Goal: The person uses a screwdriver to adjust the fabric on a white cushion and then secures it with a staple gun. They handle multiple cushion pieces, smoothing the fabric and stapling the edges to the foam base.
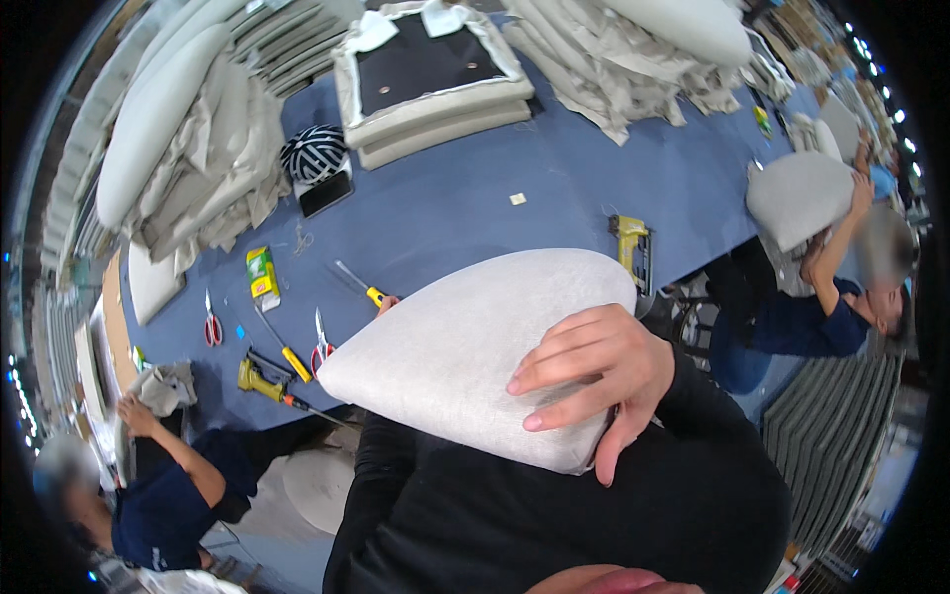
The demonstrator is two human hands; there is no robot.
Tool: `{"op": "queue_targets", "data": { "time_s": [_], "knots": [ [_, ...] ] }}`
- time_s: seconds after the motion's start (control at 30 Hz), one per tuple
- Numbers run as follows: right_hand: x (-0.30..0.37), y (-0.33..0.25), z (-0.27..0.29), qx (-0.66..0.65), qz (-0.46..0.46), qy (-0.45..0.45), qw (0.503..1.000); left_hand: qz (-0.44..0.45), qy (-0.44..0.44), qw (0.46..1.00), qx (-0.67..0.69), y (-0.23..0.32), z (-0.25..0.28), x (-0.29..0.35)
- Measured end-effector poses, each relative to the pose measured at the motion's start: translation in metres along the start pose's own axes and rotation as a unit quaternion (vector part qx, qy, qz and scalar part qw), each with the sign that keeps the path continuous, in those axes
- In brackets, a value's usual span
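A blue worktable (426, 213) spreads out beyond a pale cushion (465, 346) held up close to the worker's chest.

The step looks like turning or smoothing the covered cushion. The right hand (625, 361) grips its near right end, fingers spread over the face, thumb down by the edge; the left hand (389, 303) shows only a bit of finger past the far side, so I can't tell how it holds. I'd judge the next move calls for support at both ends and an even pull on the cloth. Scissors (320, 351) and a screwdriver (374, 296) crowd the pointed left end, a staple gun (630, 252) the right; the open room lies straight ahead, toward the stacked seats (445, 129), with just a small pale square (518, 199) there.
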State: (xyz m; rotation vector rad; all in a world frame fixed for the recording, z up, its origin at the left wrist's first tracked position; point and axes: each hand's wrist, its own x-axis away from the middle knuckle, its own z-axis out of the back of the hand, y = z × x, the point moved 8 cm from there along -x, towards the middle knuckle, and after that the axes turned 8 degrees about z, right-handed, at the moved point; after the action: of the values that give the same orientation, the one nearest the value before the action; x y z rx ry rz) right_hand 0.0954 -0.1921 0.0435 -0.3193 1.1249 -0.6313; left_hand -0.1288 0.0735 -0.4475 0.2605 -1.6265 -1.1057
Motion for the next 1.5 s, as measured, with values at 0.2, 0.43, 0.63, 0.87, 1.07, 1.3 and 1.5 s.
{"op": "queue_targets", "data": {
  "time_s": [0.2, 0.43, 0.63, 0.87, 1.07, 1.3, 1.5],
  "knots": [
    [0.023, 0.005, 0.017, 0.059, -0.033, 0.057, 0.996, 0.066, 0.005, 0.956, 0.287, -0.064, 0.02, 0.057],
    [0.039, 0.067, 0.068, 0.072, -0.277, 0.221, 0.932, -0.037, -0.064, 0.899, 0.433, -0.026, 0.023, 0.129],
    [-0.031, 0.08, 0.09, 0.104, -0.041, 0.112, 0.987, -0.165, 0.01, 0.954, 0.249, 0.053, 0.019, 0.156],
    [-0.083, 0.094, 0.062, 0.241, -0.117, 0.008, 0.963, -0.207, -0.115, 0.954, 0.183, 0.176, -0.049, 0.249],
    [-0.089, 0.138, 0.081, 0.098, -0.244, 0.104, 0.959, -0.374, -0.063, 0.922, -0.082, 0.238, -0.082, 0.296],
    [-0.085, 0.132, 0.065, 0.013, -0.282, 0.168, 0.944, -0.458, 0.008, 0.884, -0.095, 0.253, -0.091, 0.299],
    [-0.074, 0.122, 0.057, 0.068, -0.325, 0.134, 0.934, -0.434, -0.06, 0.898, -0.048, 0.244, -0.087, 0.285]
  ]
}}
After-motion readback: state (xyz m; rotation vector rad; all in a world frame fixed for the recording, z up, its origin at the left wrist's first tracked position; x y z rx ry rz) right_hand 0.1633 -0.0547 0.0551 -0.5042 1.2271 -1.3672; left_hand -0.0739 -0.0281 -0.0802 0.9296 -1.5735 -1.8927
